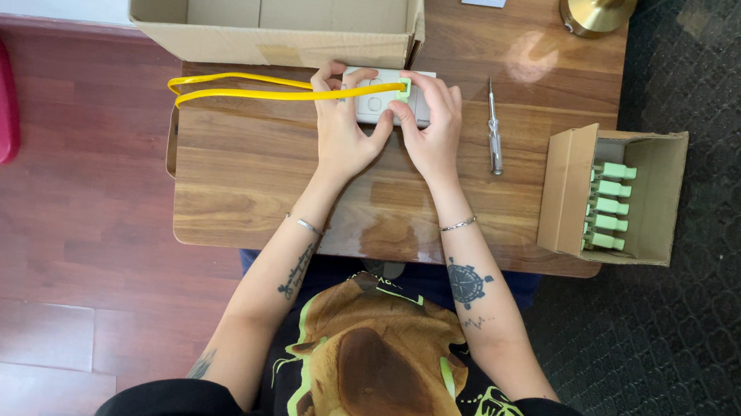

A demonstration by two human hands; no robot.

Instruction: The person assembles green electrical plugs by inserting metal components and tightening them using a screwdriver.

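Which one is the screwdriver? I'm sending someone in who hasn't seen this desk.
Start at the wooden table and find the small open carton of green parts on its right edge. Between that carton and the right hand lies the screwdriver, pointing away from the person. It is the only slim metal-shafted tool with a clear handle.

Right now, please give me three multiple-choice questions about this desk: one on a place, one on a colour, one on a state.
1. Where does the screwdriver lie?
A. right of the hands
B. inside the large box
C. on the floor

2. What colour is the cable?
A. black
B. yellow
C. red

3. How is the small box of green connectors?
A. taped shut
B. crushed flat
C. open

Answers:
1 A, it rests on the table beside the right hand.
2 B, a yellow loop runs from the left hand.
3 C, its flap stands open and the connectors show.
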